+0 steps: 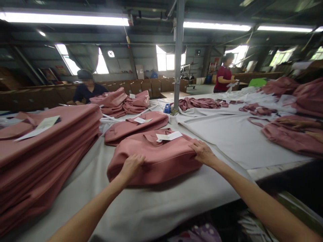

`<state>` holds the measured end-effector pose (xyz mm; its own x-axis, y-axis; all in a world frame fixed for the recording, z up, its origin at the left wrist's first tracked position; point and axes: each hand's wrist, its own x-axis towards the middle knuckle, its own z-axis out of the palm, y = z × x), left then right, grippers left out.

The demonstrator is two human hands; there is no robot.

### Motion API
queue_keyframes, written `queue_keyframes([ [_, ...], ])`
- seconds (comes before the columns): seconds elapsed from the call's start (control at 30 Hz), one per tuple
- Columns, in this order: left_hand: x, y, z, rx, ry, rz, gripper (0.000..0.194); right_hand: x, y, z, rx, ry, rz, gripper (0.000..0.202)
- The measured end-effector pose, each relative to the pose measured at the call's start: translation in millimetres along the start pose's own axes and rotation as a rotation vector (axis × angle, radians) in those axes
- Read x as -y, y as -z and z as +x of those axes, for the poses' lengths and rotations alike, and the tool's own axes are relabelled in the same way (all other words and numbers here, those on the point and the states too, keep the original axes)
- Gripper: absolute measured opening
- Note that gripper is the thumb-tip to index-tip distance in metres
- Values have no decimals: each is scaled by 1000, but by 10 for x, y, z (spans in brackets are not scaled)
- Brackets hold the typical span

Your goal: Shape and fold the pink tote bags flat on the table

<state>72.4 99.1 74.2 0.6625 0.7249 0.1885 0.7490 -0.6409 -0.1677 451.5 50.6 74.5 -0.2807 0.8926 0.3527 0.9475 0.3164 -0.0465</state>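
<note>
A folded pink garment with a white hang tag on top lies on the cloth-covered table in front of me. My left hand is closed on its near left side, with the fingers curled into the fabric. At the garment's right end, my right hand grips the edge, fingers bent over it and the thumb hidden. Just behind lies a second folded pink garment, also tagged. A tall stack of folded pink garments stands to the left, a tag on its top piece.
A metal post rises beyond the garments, a blue tape dispenser beside it. Another person's hands rest on a pink garment at right. Two co-workers stand farther back. More pink piles lie across the table.
</note>
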Motion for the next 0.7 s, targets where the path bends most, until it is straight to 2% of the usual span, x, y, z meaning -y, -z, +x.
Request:
queue_keyframes([
  [0.1, 215, 87, 104, 23, -54, -21, 20, -71, 3, 110, 9, 13, 16, 23],
  [0.17, 390, 178, 114, 23, -76, -50, 15, -120, 8, 112, 10, 15, 30, 20],
  [0.23, 590, 265, 56, -13, -21, -66, 6, -173, 11, 96, 10, 16, 37, 21],
  [0.33, 860, 328, -157, -74, 132, -68, 36, -229, 31, 106, 19, 22, 30, 18],
  [0.37, 915, 323, -244, -72, 153, -75, 44, -226, 43, 120, 17, 24, 20, 22],
  [0.43, 955, 279, -403, -44, 139, -96, 44, -161, 66, 149, 9, 70, -14, 44],
  [0.53, 889, 153, -542, -22, 99, -111, 46, 72, 57, 164, 28, 261, -18, 70],
  [0.6, 837, 58, -574, -24, 109, -107, 68, 265, 6, 162, 73, 356, 36, 71],
  [0.7, 837, -69, -595, -4, 142, -100, 105, 484, -96, 181, 141, 349, 97, 69],
])
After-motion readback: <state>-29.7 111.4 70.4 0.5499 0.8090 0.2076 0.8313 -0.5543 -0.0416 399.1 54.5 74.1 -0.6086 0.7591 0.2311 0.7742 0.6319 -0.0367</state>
